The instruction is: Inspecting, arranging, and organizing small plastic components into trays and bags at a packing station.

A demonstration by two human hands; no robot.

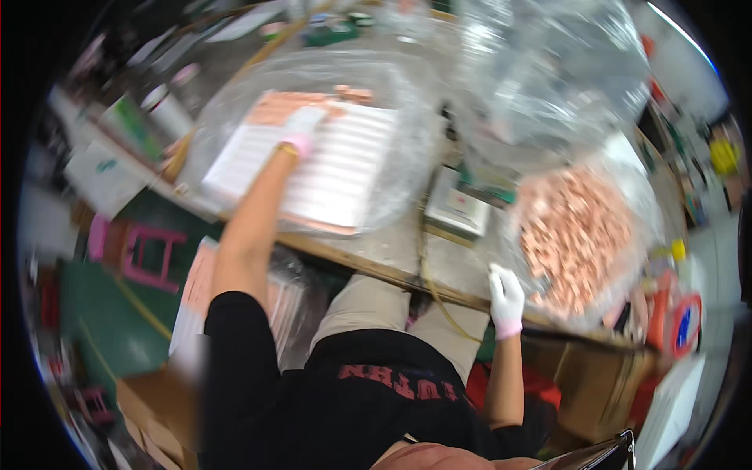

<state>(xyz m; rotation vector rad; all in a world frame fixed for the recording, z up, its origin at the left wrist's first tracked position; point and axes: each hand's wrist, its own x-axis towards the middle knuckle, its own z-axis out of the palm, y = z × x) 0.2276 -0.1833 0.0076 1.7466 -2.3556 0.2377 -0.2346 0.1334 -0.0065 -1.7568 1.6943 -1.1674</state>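
Observation:
My left hand (303,125), in a white glove with a pink cuff, reaches over a white ridged tray (345,168) on the table. It is near a row of copper-coloured pieces (274,108) at the tray's far end; motion blur smears its fingers. A few loose copper-coloured pieces (354,93) lie just beyond. My right hand (506,298), gloved the same way, is at the table's front edge, beside a clear plastic bag heaped with small copper-coloured parts (576,235). Its fingertips are drawn together, and whatever they hold is too small to make out.
Clear plastic sheeting (313,66) lies under the tray. A small white-topped box (458,210) stands between tray and parts. Large clear plastic bags (556,70) bulge at the back right. A yellowish hose (429,274) hangs over the front edge. Pink stools (153,257) stand at left.

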